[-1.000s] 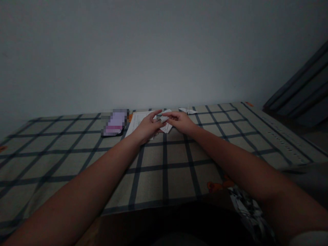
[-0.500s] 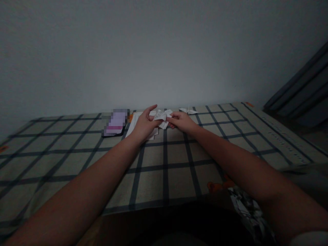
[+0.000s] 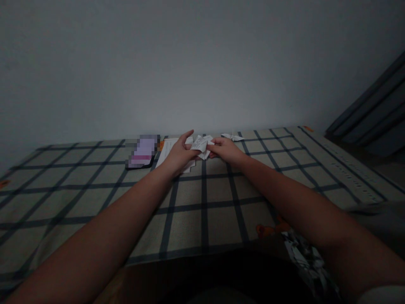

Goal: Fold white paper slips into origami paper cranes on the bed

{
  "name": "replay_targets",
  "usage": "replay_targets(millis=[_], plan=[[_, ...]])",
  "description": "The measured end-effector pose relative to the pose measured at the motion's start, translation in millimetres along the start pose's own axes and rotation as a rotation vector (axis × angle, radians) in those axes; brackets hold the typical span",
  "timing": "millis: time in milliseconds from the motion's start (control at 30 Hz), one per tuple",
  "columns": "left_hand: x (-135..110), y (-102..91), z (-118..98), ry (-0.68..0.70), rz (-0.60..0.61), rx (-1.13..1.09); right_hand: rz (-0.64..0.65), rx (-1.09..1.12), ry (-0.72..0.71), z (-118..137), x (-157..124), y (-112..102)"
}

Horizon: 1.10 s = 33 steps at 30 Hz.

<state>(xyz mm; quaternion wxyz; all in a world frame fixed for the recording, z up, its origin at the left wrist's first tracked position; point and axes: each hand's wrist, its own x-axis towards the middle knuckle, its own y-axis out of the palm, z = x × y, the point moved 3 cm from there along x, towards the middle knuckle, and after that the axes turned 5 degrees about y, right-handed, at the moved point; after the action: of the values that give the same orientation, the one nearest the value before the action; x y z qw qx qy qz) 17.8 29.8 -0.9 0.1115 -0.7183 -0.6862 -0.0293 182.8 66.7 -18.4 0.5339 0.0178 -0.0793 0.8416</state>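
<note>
Both arms reach far forward over a checked cloth [image 3: 202,202]. My left hand [image 3: 179,154] and my right hand [image 3: 225,150] pinch a small folded piece of white paper [image 3: 200,144] between them, a little above the cloth. The fingers of both hands are closed on its edges. Under my left hand lies a flat white printed sheet [image 3: 169,152]. A finished white folded paper figure [image 3: 232,136] rests on the cloth just beyond my right hand.
A phone with a lit, blurred screen [image 3: 141,153] lies left of the sheet. A plain wall rises right behind the cloth. Dark panels [image 3: 373,122] lean at the far right. Patterned fabric [image 3: 303,253] shows near my right elbow.
The folded paper has been lifted slightly off the cloth and turned between the fingers; both hands stay in nearly the same place.
</note>
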Motion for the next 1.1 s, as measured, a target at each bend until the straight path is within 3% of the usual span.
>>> replay_targets(millis=[133, 433, 867, 1100], plan=[[1.4, 2.8, 1.7, -0.037, 0.020, -0.082, -0.020, 0.030, 0.032, 0.8, -0.1, 0.4], [5.4, -4.0, -0.2, 0.130, -0.033, 0.006, 0.038, 0.071, 0.145, -1.0, -2.7, 4.9], [3.6, -3.1, 2.1, 0.156, -0.005, 0.043, 0.027, -0.033, 0.110, -0.6, -2.7, 3.8], [6.5, -4.7, 1.9, 0.186, -0.023, 0.020, 0.091, -0.011, 0.106, 2.3, -7.2, 7.4]])
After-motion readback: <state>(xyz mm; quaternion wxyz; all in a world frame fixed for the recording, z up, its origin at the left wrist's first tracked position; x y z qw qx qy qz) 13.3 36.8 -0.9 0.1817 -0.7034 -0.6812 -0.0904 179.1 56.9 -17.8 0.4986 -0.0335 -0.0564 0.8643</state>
